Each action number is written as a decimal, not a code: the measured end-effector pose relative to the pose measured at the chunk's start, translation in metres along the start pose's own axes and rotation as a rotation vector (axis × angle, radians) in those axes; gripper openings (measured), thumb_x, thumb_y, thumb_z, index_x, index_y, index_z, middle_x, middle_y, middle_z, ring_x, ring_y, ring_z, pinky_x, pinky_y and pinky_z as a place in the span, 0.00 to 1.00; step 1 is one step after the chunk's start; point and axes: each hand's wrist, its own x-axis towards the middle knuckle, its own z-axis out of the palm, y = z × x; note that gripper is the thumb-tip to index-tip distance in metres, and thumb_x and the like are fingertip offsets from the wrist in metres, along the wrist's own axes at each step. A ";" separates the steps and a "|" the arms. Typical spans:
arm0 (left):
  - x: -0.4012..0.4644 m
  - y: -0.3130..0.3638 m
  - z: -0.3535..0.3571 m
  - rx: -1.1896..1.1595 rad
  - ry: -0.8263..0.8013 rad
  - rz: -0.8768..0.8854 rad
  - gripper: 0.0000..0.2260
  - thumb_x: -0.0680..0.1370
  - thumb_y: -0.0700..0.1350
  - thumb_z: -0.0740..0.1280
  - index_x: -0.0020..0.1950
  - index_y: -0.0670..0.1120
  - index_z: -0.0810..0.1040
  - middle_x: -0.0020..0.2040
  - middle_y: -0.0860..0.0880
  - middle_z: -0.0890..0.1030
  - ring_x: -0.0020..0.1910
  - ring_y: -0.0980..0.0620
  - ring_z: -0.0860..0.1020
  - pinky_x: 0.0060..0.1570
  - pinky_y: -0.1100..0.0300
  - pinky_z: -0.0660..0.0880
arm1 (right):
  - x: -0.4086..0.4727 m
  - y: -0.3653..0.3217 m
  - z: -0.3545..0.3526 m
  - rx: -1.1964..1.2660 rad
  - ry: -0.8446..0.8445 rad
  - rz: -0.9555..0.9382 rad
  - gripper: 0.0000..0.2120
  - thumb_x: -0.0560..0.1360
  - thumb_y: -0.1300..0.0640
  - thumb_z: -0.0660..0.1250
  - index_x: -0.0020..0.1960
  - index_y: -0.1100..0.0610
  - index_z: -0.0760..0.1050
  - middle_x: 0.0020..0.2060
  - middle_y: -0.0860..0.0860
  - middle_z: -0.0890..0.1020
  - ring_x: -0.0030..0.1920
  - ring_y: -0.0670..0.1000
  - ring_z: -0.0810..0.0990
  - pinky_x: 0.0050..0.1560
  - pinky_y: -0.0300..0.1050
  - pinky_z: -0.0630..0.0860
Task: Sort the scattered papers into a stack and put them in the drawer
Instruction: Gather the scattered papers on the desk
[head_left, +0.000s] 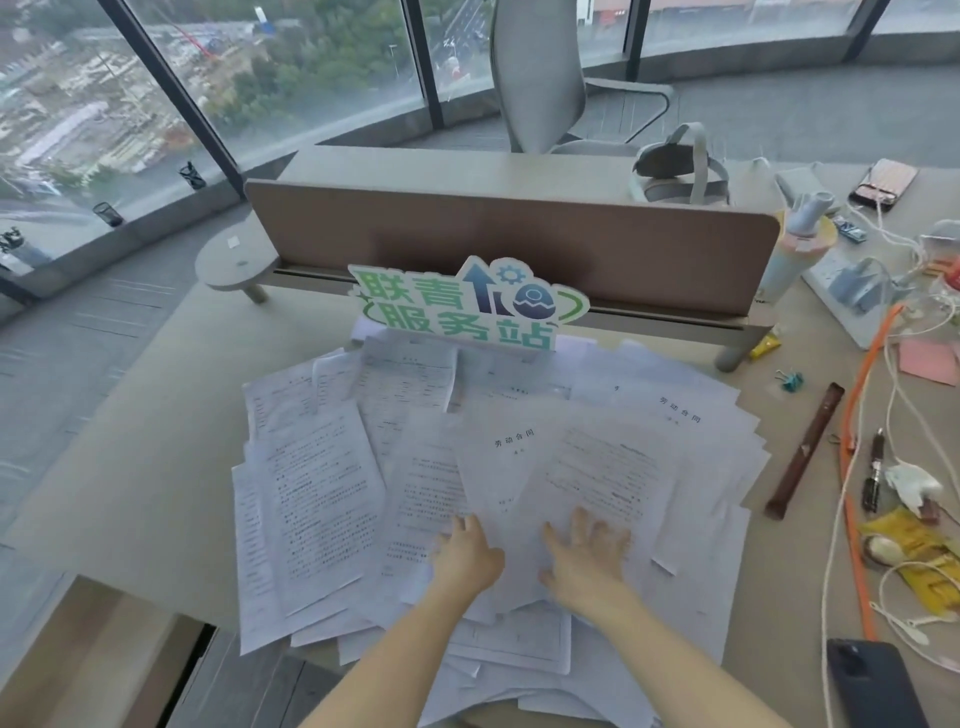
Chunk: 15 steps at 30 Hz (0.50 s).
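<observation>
Dozens of printed papers (498, 467) are lying fanned and overlapping across the middle of the counter (145, 467), some hanging over its near edge, just in front of a green cut-out sign (467, 306). Both hands are resting on the near centre of the spread: the left hand (467, 553) is lying with relaxed fingers on a sheet, and the right hand (584, 558) is pressing flat with fingers splayed, neither grip closing on anything. No drawer is plainly showing. To gather well, I would be sweeping the outer sheets inward from left and right, keeping palms flat so nothing creases, and watching the overhanging pages, which look likely to slide off.
</observation>
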 end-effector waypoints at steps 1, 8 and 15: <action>0.000 0.002 -0.006 -0.054 0.050 0.006 0.19 0.77 0.47 0.59 0.66 0.43 0.65 0.66 0.41 0.72 0.62 0.38 0.73 0.61 0.45 0.72 | 0.002 0.000 -0.001 0.018 0.025 -0.044 0.35 0.82 0.43 0.56 0.82 0.47 0.43 0.81 0.59 0.43 0.78 0.67 0.47 0.72 0.75 0.42; 0.019 -0.016 -0.048 -0.054 0.165 -0.098 0.23 0.78 0.47 0.61 0.71 0.42 0.62 0.69 0.39 0.67 0.69 0.38 0.65 0.66 0.44 0.68 | 0.012 0.032 -0.009 0.353 0.147 0.335 0.36 0.82 0.45 0.55 0.81 0.54 0.41 0.79 0.66 0.44 0.79 0.68 0.46 0.73 0.73 0.48; 0.033 -0.042 -0.046 -0.269 0.174 -0.250 0.30 0.77 0.49 0.66 0.74 0.41 0.58 0.71 0.39 0.66 0.69 0.39 0.67 0.64 0.46 0.70 | 0.017 0.041 0.005 0.295 0.159 0.272 0.37 0.82 0.45 0.54 0.81 0.55 0.37 0.80 0.63 0.45 0.79 0.65 0.47 0.74 0.72 0.48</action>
